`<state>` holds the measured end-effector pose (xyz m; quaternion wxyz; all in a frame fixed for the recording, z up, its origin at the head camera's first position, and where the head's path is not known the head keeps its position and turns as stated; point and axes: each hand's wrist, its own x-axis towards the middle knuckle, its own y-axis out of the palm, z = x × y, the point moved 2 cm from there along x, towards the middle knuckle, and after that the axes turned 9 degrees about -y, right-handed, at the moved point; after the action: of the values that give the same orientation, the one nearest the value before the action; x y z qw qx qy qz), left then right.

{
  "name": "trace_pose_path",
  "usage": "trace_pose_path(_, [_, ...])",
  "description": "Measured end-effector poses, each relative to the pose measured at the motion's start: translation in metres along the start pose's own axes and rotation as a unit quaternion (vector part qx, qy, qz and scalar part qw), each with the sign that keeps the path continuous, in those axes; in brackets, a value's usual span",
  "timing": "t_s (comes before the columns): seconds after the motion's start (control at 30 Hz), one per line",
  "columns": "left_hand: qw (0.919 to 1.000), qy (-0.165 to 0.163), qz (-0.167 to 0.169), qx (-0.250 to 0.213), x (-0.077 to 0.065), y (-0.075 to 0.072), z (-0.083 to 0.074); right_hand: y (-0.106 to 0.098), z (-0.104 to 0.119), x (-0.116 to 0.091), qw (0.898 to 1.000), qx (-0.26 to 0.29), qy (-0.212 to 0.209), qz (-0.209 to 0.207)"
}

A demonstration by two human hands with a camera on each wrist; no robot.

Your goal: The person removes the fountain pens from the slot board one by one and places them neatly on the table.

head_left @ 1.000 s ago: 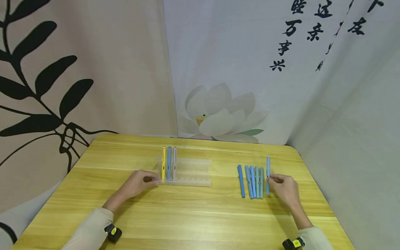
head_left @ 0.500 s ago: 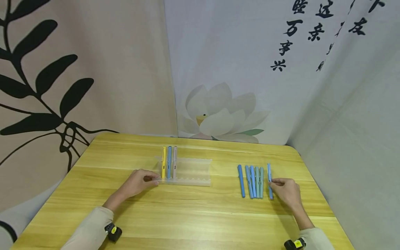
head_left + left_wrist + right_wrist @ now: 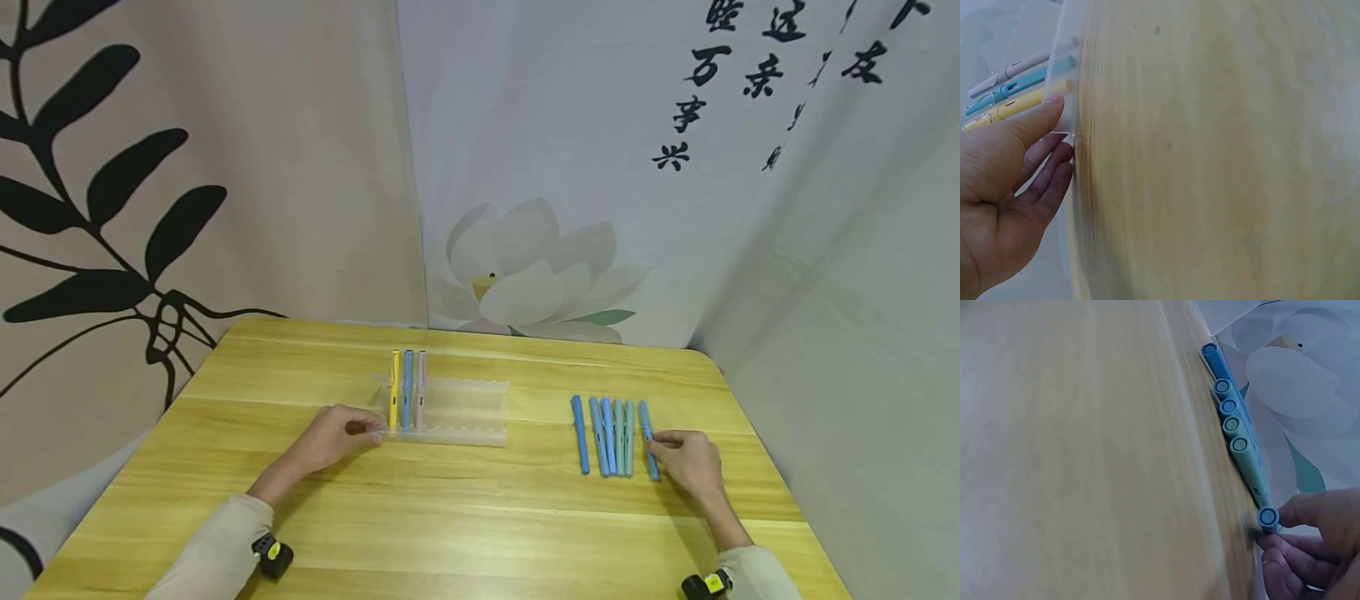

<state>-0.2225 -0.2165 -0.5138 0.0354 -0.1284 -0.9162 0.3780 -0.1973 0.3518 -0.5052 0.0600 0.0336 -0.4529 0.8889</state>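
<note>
At the far left, on a beige cloth backdrop (image 3: 322,167), a large black print of a leafy plant (image 3: 129,171). Lower, above a yellowish wooden table (image 3: 450,525) with streaked grain, a light beige left sleeve (image 3: 217,550), with a small black wrist device (image 3: 273,556) carrying a yellow mark. Further to the right, the left hand (image 3: 333,437), pinching the near left corner of a transparent plastic rack (image 3: 465,408) with a notched edge; in the left wrist view, thumb laid on the clear edge, other fingers bent next to it. In the left part of the rack, side by side and in this order, a slim yellow pen (image 3: 393,387), a slim blue pen (image 3: 407,387) and a slim pale lilac pen (image 3: 421,387). Behind the table, a white cloth with a pale lotus print (image 3: 525,262).

On the right half of the table, a dark blue pen (image 3: 580,433), a little apart; then, close together in a row, a greyish-blue pen (image 3: 598,436), a brighter blue pen (image 3: 608,436) and two grey-green pens (image 3: 628,437). Just beside this row, a medium-blue pen (image 3: 646,423), slightly tilted, pinched between thumb and fingers of the right hand (image 3: 690,462); impossible to tell whether touching the wood. Higher at the right, black brush-written characters (image 3: 762,75).
</note>
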Motion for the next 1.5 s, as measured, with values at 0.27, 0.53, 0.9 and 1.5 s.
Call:
trace_pose_path(0.27, [1.0, -0.002, -0.002, 0.001, 0.0, 0.0, 0.0, 0.001, 0.002, -0.001, 1.0, -0.003, -0.004, -0.002])
trace_pose_path(0.53, [1.0, 0.002, -0.001, 0.001, -0.001, 0.0, -0.001, -0.001, 0.004, -0.001, 1.0, -0.004, -0.004, 0.0])
trace_pose_path(0.9, [1.0, 0.008, -0.001, 0.0, -0.001, 0.001, -0.001, -0.012, 0.03, 0.0, 0.996, 0.002, -0.081, -0.039])
trace_pose_path(1.5, [1.0, 0.0, 0.001, 0.001, -0.002, 0.0, -0.004, 0.013, 0.103, 0.013, 0.976, 0.093, -0.193, -0.036])
